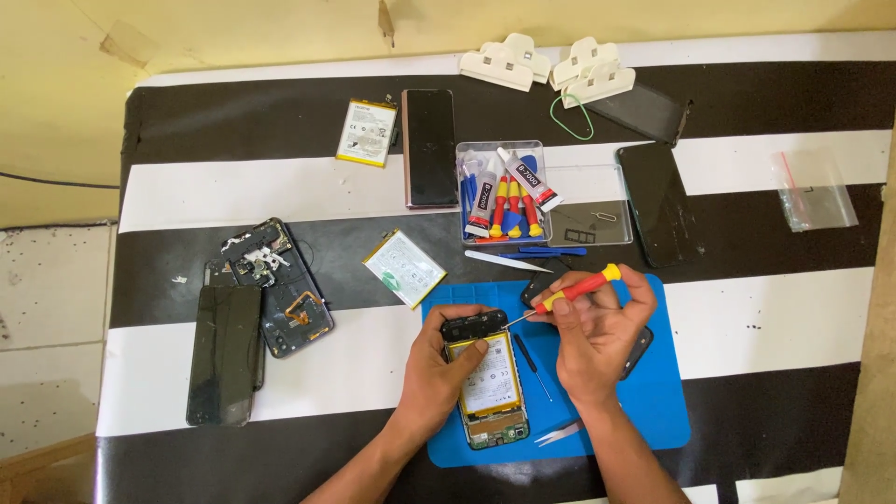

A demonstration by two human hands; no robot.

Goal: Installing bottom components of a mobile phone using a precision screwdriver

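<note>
Several spare phones [429, 147] around hands [523, 359]

screwdriver [577, 288]: glossy red-yellow plastic handle, metal shaft | mat [653, 401]: matt blue rubbery | tweezers [558, 432]: bare metal

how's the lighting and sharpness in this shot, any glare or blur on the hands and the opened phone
Head view: light is soft and even, with only faint shadows under the left hand and right hand. The opened phone and red and yellow screwdriver look sharp, no motion blur. Mild sheen shows on the dark phone near the top; table edges bow slightly from the wide lens.
</note>
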